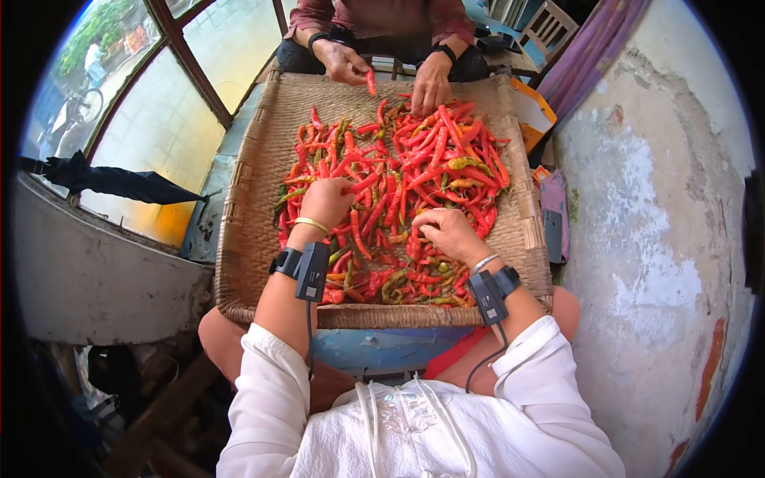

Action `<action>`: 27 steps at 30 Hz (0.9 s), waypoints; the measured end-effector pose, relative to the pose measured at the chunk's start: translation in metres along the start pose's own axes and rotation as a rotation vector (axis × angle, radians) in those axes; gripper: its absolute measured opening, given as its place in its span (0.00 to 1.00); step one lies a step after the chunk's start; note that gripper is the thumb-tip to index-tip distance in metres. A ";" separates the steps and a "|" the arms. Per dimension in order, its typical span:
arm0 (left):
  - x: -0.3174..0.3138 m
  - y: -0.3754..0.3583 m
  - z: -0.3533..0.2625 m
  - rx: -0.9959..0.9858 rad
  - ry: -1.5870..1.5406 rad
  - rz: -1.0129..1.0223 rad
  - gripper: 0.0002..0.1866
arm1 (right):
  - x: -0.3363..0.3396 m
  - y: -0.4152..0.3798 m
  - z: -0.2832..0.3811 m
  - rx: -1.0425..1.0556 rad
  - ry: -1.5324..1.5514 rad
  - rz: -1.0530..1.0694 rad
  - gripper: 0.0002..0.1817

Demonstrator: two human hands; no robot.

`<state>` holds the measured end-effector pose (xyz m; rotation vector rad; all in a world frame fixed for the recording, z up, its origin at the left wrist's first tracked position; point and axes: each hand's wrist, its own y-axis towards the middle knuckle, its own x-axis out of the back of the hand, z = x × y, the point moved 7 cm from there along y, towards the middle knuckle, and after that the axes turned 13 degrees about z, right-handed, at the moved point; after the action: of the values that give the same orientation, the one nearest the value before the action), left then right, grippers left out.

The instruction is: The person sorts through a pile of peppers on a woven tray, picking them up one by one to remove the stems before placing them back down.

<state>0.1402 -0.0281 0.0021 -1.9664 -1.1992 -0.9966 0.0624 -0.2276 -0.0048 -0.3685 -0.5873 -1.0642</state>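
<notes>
A wide woven tray holds a loose heap of chili peppers, mostly red, with some green and yellowish ones. My left hand, over the heap's left part, is closed on a red chili pepper that points out to the right. On the right side, my right hand is low over the heap with its fingers curled together. Red peppers lie right under those fingertips, and whether one is pinched there cannot be made out.
Across the tray, another person's hand holds up a red pepper, and their other hand touches the heap. A folded dark umbrella is at the left by the windows. A peeling wall runs along the right.
</notes>
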 end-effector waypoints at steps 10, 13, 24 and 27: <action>0.026 0.016 0.036 -0.189 -0.847 -0.507 0.24 | 0.016 -0.005 0.001 -0.242 0.303 -0.022 0.19; -0.013 0.006 -0.031 -0.242 -0.824 0.113 0.19 | 0.017 -0.006 0.010 -0.251 0.484 0.004 0.18; -0.079 -0.015 -0.067 -0.161 -0.531 0.627 0.10 | 0.028 -0.008 -0.034 -0.322 0.160 -0.132 0.13; -0.078 -0.016 -0.063 -0.183 -0.236 0.628 0.10 | 0.029 -0.012 -0.029 -0.300 -0.400 -0.147 0.11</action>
<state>0.0844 -0.1067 -0.0290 -2.4331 -0.5331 -0.5703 0.0700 -0.2689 -0.0096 -0.8225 -0.8210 -1.2336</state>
